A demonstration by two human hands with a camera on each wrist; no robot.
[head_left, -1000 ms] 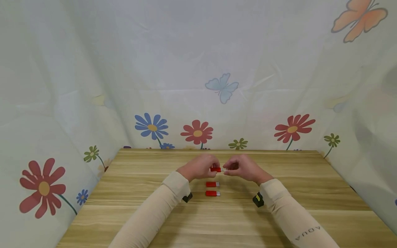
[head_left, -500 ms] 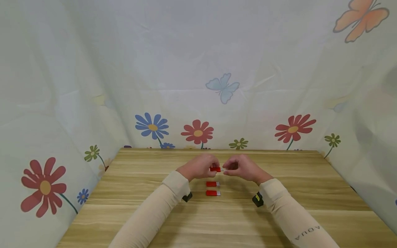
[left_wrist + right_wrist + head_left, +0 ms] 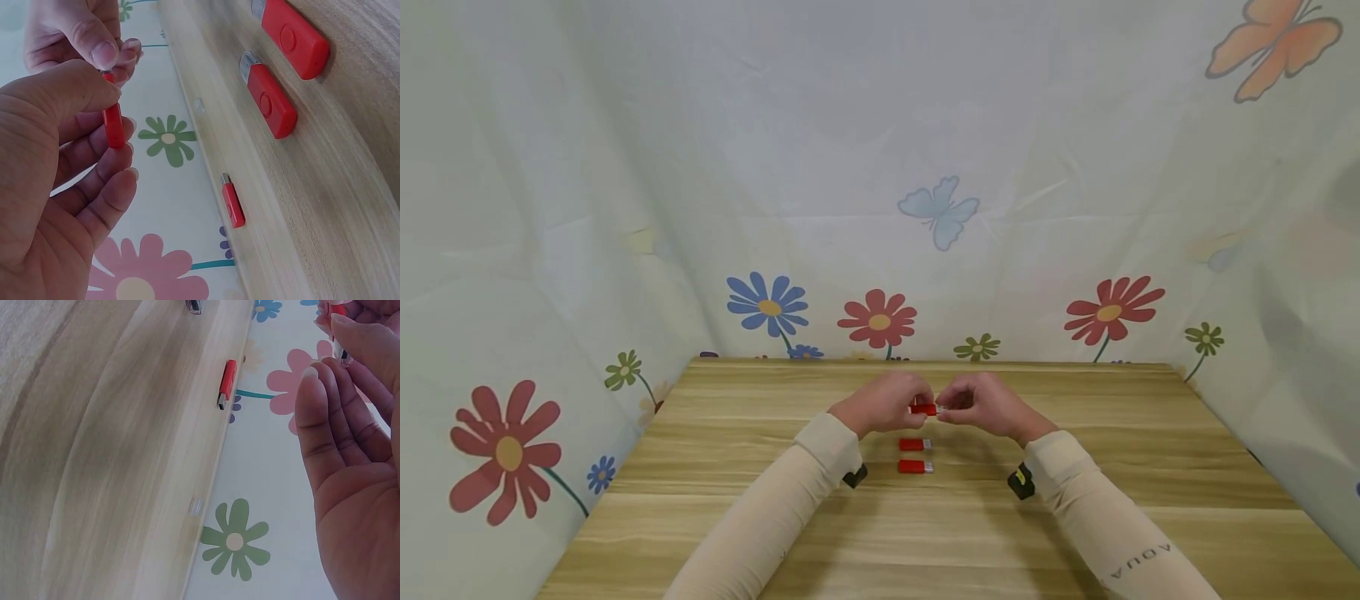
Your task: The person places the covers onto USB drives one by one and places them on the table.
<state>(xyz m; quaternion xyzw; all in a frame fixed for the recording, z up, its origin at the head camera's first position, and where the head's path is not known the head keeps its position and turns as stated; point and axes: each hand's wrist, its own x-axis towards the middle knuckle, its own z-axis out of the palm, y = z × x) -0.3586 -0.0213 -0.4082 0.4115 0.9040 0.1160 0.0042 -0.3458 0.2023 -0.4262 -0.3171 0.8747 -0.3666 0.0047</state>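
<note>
Above the table, my left hand [image 3: 887, 404] pinches a red USB stick [image 3: 113, 125] between thumb and fingers. My right hand [image 3: 988, 404] pinches the clear cap [image 3: 342, 356] at the connector end of that stick; the fingertips partly hide it. Two more red USB sticks, one [image 3: 914, 445] beyond the other [image 3: 915, 467], lie parallel below the hands, with clear caps over their connectors. A further red USB stick [image 3: 227, 383] with a bare metal connector lies near the far edge, seen in both wrist views. A loose clear cap [image 3: 196, 505] lies along that same edge.
The wooden table [image 3: 760, 533] ends at the back against a hanging cloth [image 3: 820, 167] printed with flowers and butterflies. Cloth hangs on the left and right sides too. A dark device is strapped at each wrist.
My right hand has shifted slightly left, closer to my left hand and the red USB stick. The sticks on the table have not moved.
</note>
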